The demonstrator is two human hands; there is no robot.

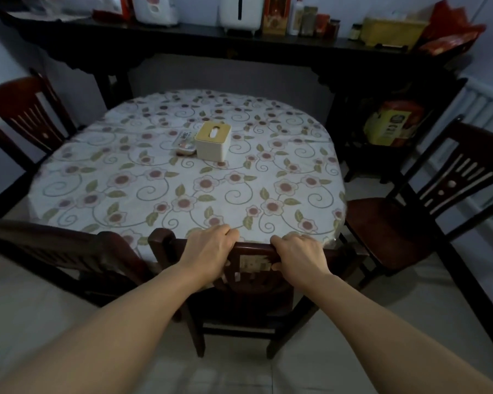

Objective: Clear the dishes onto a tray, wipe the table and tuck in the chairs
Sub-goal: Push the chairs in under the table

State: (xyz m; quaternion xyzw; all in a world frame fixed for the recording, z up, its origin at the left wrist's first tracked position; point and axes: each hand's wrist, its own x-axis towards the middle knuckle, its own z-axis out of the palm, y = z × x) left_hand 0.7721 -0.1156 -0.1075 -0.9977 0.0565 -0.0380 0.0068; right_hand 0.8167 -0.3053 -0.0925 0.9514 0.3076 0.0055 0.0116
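From the head view, the left hand (208,245) and right hand (299,255) both curl their fingers over the curved top rail of a dark wooden chair (239,285) at lower centre, its back against the table (182,194). The rounded table wears a glossy floral cloth. At its centre stands a cream square tissue box (213,141); beside it lies a small packet (185,143) whose print is unreadable.

The fingers (228,229) of both hands are curling out of sight behind the chair's top rail (254,247). The things on the back shelf (182,31) are blurring and getting cut off at the top.
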